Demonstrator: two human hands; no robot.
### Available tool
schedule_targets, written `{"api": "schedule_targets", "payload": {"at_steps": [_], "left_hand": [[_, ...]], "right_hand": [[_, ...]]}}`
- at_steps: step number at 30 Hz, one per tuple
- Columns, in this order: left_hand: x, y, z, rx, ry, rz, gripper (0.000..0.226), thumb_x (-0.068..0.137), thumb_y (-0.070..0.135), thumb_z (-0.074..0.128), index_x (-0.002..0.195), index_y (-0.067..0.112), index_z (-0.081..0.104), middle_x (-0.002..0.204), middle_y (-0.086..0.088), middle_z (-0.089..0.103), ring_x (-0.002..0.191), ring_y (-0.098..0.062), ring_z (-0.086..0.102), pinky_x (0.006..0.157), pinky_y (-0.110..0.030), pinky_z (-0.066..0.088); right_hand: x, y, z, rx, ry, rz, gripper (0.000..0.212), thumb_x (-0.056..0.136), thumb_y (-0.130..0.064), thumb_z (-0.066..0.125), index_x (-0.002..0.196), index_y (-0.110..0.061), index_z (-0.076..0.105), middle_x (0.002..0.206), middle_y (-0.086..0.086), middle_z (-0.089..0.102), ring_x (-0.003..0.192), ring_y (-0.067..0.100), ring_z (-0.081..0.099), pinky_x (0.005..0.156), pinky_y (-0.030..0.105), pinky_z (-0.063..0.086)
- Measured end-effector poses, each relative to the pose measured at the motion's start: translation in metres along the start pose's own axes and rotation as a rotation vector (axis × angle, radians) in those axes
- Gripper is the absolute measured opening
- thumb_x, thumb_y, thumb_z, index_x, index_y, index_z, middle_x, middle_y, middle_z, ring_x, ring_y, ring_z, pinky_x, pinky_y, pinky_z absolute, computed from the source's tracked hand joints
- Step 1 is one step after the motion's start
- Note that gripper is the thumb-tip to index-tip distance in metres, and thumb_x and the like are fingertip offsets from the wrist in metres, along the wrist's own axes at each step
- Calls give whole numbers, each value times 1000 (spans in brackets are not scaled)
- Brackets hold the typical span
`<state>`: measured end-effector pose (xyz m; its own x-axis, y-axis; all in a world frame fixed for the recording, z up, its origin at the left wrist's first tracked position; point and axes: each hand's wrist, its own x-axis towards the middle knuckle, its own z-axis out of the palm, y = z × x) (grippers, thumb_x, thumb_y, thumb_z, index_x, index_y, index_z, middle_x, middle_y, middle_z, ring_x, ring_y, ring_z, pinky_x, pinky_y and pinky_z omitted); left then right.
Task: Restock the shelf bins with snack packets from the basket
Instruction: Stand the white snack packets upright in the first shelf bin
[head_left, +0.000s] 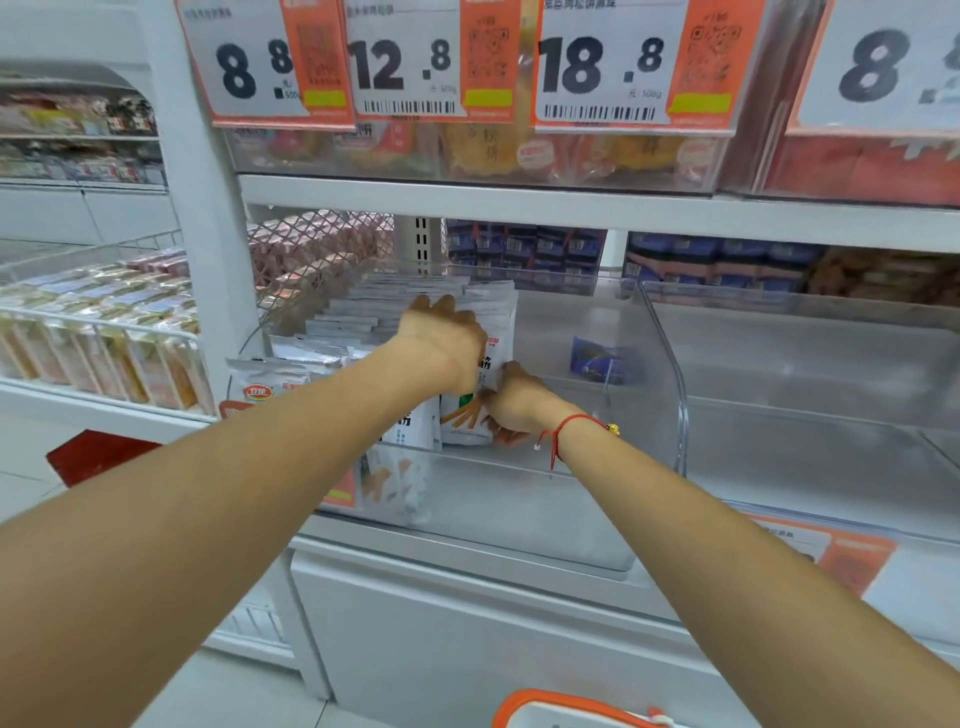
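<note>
A clear plastic shelf bin (670, 384) holds rows of white snack packets (363, 312) along its left side. Both hands reach into it. My left hand (447, 338) grips the top of an upright bundle of white packets (498, 332) with orange sticks printed on them. My right hand (519, 402), with a red string bracelet at the wrist, holds the lower edge of the same bundle. A single blue packet (597, 361) lies alone in the right part of the bin. The orange rim of the basket (550, 709) shows at the bottom edge.
Another clear bin (810, 364) stands to the right. Price cards (415, 62) hang on the shelf above, over bins of orange packets. Blue packets (524, 249) sit behind. A wire basket of wrapped snacks (104, 332) is on the left unit.
</note>
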<state>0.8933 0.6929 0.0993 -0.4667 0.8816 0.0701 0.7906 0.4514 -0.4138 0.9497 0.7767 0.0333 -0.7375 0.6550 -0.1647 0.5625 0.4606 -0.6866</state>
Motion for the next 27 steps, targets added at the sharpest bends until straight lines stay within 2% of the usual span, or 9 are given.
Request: {"api": "schedule_targets", "payload": {"at_steps": [4, 7, 9, 12, 14, 17, 20, 23, 27], "left_hand": [[-5, 6, -6, 95, -83, 18, 45, 96, 23, 41, 141, 20, 42, 146, -5, 39, 142, -26, 19, 115, -42, 14], [-17, 8, -13, 139, -136, 40, 42, 98, 27, 39, 139, 17, 43, 145, -5, 41, 140, -26, 22, 113, -41, 17], [-29, 6, -16, 101, -135, 43, 40, 99, 28, 38, 136, 18, 46, 142, -5, 44, 138, -26, 25, 111, -41, 20], [-53, 2, -26, 6, -49, 66, 40, 95, 22, 45, 134, 23, 51, 137, -3, 49, 131, -25, 33, 107, -39, 25], [-72, 2, -36, -50, 43, 72, 40, 92, 19, 50, 131, 24, 55, 133, -1, 53, 127, -24, 36, 102, -36, 29], [-106, 8, -54, -199, 151, 20, 43, 89, 13, 54, 130, 26, 57, 132, -1, 55, 126, -23, 39, 100, -34, 32], [-142, 22, -59, -463, 186, -93, 34, 89, 21, 57, 121, 30, 62, 125, 1, 61, 120, -24, 51, 92, -32, 41], [-177, 44, -54, -755, 103, -164, 27, 86, 22, 58, 111, 32, 65, 116, 8, 64, 112, -20, 58, 86, -29, 43], [-209, 83, -34, -881, -30, -162, 24, 86, 25, 60, 108, 30, 66, 113, 8, 67, 109, -19, 59, 90, -29, 45]], "right_hand": [[-5, -4, -2, -34, -60, -5, 34, 95, -18, 52, 123, -2, 41, 118, 21, 61, 103, 33, 63, 90, 44, 53], [-24, -10, -10, -125, -122, -21, 40, 91, -12, 59, 125, 7, 50, 121, 24, 60, 111, 37, 60, 93, 42, 51], [-40, -13, -17, -182, -161, -31, 35, 92, -14, 57, 123, 2, 54, 120, 21, 60, 107, 33, 61, 91, 38, 51], [-67, -16, -28, -284, -140, -73, 24, 92, -19, 54, 113, -8, 57, 109, 12, 58, 88, 22, 56, 77, 31, 49], [-92, -17, -38, -322, -48, -144, 21, 88, -17, 59, 110, -16, 60, 106, 9, 57, 93, 23, 55, 77, 27, 45], [-136, -14, -48, -160, 114, -259, 25, 82, -15, 66, 107, -16, 68, 106, 8, 67, 100, 24, 62, 89, 34, 50], [-185, -1, -49, -145, 221, -334, 13, 81, -18, 66, 92, -24, 68, 89, -2, 67, 87, 20, 62, 80, 34, 52], [-235, 24, -48, -304, 183, -350, 14, 85, -23, 63, 98, -24, 66, 83, -7, 62, 78, 15, 57, 71, 29, 48], [-284, 73, -39, -378, 116, -274, 15, 87, -23, 59, 98, -26, 68, 83, -8, 62, 79, 14, 59, 70, 30, 50]]}}
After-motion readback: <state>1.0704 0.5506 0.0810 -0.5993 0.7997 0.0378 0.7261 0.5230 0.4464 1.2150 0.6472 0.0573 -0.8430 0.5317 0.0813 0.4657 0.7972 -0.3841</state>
